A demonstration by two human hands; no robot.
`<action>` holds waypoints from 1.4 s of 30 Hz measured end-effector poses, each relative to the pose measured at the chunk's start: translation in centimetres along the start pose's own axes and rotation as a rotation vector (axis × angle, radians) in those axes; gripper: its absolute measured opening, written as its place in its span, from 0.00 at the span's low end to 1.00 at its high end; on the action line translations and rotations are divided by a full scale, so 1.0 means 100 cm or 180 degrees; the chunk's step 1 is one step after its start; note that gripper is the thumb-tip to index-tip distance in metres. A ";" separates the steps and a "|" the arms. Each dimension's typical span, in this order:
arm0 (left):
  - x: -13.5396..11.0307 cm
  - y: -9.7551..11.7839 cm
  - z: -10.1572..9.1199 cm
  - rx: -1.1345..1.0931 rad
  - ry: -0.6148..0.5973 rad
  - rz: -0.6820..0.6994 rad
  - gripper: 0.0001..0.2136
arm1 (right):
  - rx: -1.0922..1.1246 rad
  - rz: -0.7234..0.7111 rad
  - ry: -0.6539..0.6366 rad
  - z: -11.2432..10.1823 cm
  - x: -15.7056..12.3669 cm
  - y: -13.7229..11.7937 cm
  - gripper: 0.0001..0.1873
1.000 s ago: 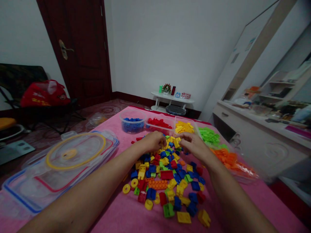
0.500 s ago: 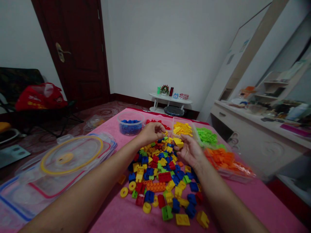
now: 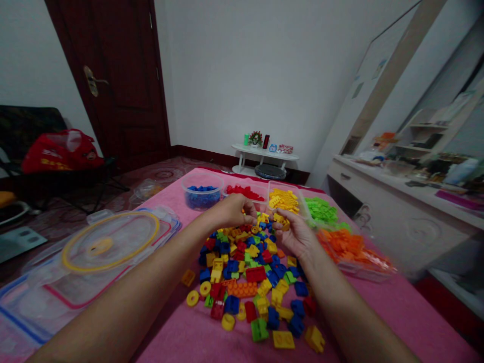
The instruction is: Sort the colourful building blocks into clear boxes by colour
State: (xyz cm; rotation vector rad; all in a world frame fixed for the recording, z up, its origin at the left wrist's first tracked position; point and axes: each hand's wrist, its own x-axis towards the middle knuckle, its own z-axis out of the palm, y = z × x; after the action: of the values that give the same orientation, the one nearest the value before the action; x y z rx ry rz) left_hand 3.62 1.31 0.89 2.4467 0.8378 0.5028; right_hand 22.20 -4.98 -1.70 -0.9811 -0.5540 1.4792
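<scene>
A heap of mixed coloured plastic bricks (image 3: 251, 275) lies on the pink table cloth (image 3: 196, 338) in front of me. My left hand (image 3: 230, 212) hovers over the far end of the heap with its fingers curled together; what it pinches is hidden. My right hand (image 3: 293, 232) is palm up beside it, closed on several yellow bricks (image 3: 280, 220). Behind both hands stand sorted tubs: blue bricks (image 3: 202, 191), red bricks (image 3: 245, 191), yellow bricks (image 3: 284, 199), green bricks (image 3: 321, 209) and orange bricks (image 3: 350, 247).
Stacked clear container lids (image 3: 94, 252) with coloured rims lie at the left of the table. A white dresser (image 3: 397, 222) runs along the right. A dark door (image 3: 124, 85), a chair with a red bag (image 3: 56, 151) and a small white side table (image 3: 264, 154) stand beyond.
My right hand lifted off the heap, turned palm up with yellow bricks and moved slightly back. My left hand rose and stayed curled over the far end of the heap.
</scene>
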 end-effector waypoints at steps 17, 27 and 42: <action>-0.014 0.027 0.005 0.1835 -0.0848 -0.0653 0.11 | -0.4856 -0.0607 -0.1149 -0.024 -0.009 -0.018 0.10; -0.006 -0.003 -0.003 0.1070 -0.0152 -0.0607 0.13 | -0.1188 -0.0639 -0.0154 -0.012 -0.003 -0.012 0.14; 0.003 0.026 0.017 -0.0419 0.0887 0.0690 0.17 | 0.0635 0.0402 -0.0829 0.023 -0.016 0.008 0.11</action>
State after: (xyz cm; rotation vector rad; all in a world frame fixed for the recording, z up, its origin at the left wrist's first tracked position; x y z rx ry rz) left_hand 5.88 -0.80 1.07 2.3895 0.6234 0.9651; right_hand 19.71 -6.20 -0.68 -0.6821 -0.5251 1.7533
